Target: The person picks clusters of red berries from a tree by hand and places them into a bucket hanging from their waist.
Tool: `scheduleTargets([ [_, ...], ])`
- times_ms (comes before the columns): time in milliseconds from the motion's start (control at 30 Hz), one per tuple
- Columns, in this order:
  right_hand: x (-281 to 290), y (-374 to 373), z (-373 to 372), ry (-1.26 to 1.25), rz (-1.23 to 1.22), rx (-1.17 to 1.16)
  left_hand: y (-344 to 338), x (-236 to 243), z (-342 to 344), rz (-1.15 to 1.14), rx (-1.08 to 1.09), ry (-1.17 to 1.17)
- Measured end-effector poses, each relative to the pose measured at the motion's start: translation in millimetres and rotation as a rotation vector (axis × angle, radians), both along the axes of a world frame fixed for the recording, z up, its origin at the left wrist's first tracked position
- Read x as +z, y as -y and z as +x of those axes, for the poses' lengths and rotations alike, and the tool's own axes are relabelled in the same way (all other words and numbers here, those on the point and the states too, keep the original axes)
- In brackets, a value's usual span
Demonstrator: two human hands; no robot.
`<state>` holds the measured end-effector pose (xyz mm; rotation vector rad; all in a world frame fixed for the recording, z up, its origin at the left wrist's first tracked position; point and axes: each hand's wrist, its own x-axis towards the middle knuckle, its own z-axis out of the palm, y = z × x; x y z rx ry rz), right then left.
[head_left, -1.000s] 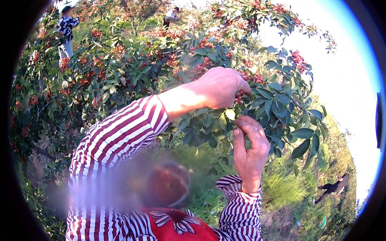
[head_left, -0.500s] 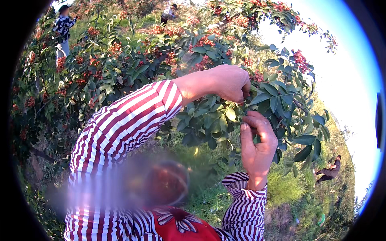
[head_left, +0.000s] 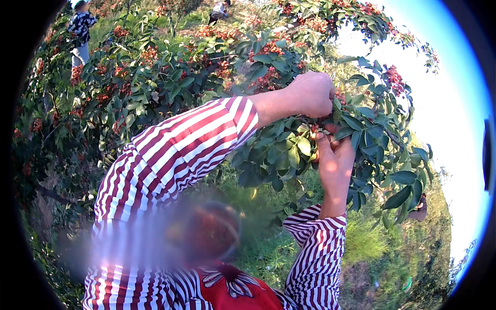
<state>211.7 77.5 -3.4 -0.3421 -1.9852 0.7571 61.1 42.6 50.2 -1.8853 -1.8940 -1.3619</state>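
Note:
My left hand [head_left: 310, 94] reaches up into a leafy tree and is closed in a fist around a twig with green leaves [head_left: 297, 144]. Just below it, my right hand [head_left: 336, 161] points upward, its fingertips pinched on a small red berry cluster [head_left: 315, 127] that hangs between the two hands. Both arms wear red-and-white striped sleeves [head_left: 181, 150]. The part of the twig inside the left fist is hidden.
More red berry clusters [head_left: 268, 49] dot the branches all around. A person [head_left: 80, 31] stands at upper left, another person [head_left: 219, 9] at the top, and a third person [head_left: 419, 205] on the grassy slope [head_left: 361, 243] at right. A red patterned cloth [head_left: 232, 290] hangs at my chest.
Both hands have moved up and to the right. The right hand rose until its fingertips met the berry cluster just under the left fist.

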Motion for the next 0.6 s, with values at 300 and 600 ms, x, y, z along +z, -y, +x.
scheduleTargets([
  [300,10,-7,-3,0.026,-0.468,0.001,-14,7,-23,-0.118,-0.031,-0.233],
  [600,11,-8,-7,0.065,-0.426,-0.060,-24,11,-8,-0.151,0.167,-0.538],
])
